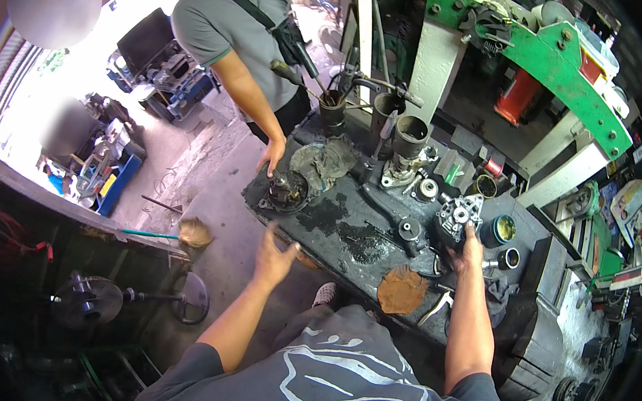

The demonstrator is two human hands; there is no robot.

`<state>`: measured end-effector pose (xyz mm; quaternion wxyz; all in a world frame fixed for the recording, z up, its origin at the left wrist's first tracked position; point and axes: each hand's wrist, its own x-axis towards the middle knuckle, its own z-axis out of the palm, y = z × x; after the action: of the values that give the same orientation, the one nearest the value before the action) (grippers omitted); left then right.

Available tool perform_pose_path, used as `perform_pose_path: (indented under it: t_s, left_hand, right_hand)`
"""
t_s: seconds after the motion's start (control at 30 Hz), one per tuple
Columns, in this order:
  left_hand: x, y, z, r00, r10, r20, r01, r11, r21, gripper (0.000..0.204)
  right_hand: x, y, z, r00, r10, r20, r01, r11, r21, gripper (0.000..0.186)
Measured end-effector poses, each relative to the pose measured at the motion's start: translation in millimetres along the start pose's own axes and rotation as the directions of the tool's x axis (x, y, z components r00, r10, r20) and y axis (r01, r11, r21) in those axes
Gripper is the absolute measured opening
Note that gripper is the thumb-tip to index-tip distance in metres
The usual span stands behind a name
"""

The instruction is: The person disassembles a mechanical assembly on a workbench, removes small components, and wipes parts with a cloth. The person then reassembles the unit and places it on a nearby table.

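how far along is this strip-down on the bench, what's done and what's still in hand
Done: several parts already lie apart on the oily workbench, including a small round part and pliers set down. In hand: the right hand rests on the grey metal housing; the left hand is open in the air, holding nothing. Another person's hand touches a round assembly. Left: both pieces look unfinished; how much remains can't be judged.
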<state>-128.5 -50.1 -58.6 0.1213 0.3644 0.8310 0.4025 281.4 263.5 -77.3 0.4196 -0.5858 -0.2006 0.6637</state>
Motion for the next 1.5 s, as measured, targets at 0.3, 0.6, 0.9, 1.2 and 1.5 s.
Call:
perform_pose_path:
  t_s: [0.3,0.6,0.9,1.2,1.5]
  left_hand:
    - [145,-17,33,0.997,0.07,0.026,-0.074,0.976,0.204,0.116]
    - [158,-26,37,0.987,0.144,-0.07,-0.126,0.969,0.211,0.103]
    - [72,55,8,0.966,0.17,0.196,-0.145,0.98,-0.137,0.074]
    - [-67,137,125,0.702,0.489,0.518,-0.482,0.861,-0.159,0.105]
    - [-72,103,212,0.351,0.629,0.693,-0.509,0.75,-0.423,0.053]
  right_hand:
    - [-86,-19,-55,0.675,-0.727,-0.131,-0.028,0.152,-0.988,0.071]
    - [-131,1,-129,0.424,-0.898,-0.118,0.022,0.141,-0.99,0.021]
    - [-256,-37,-136,0.0,-0.999,-0.035,0.449,0.031,-0.893,0.017]
    - [-277,-28,-102,0.273,-0.955,0.112,0.874,0.198,-0.444,0.018]
    - [-168,123,-18,0.534,-0.593,0.603,0.719,-0.056,-0.693,0.086]
